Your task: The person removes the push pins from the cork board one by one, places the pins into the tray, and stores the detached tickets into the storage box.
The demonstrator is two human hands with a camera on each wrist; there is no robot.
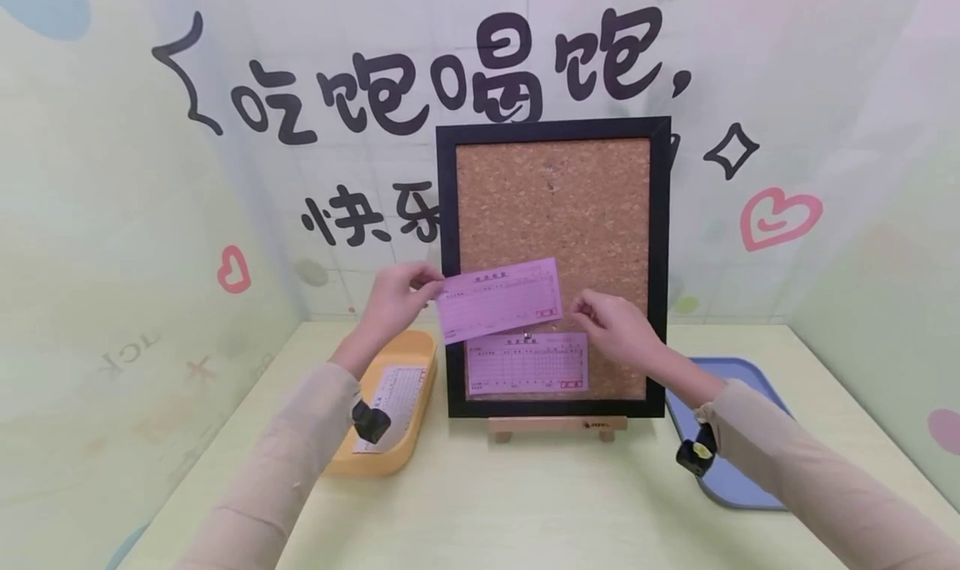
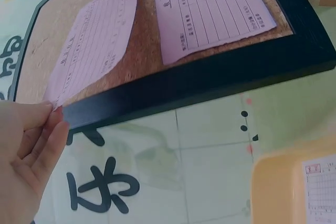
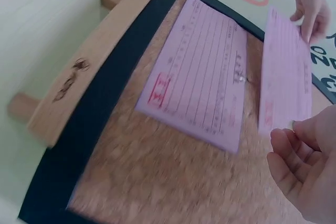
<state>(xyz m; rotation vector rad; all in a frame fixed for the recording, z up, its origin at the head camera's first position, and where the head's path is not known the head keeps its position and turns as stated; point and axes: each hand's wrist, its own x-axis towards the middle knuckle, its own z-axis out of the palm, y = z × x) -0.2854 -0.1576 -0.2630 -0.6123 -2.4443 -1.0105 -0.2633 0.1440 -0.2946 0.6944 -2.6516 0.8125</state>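
Pink slip (image 1: 498,299), right end seemingly higher

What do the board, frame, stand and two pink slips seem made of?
Board: matte cork, from its speckled brown grain.
Frame: smooth and black; painted wood or plastic, can't tell.
Stand: probably bare wood, pale with a dark stamped-looking mark.
Upper slip and lower slip: thin paper, judging by the printed lines and the upper one's curving edge.
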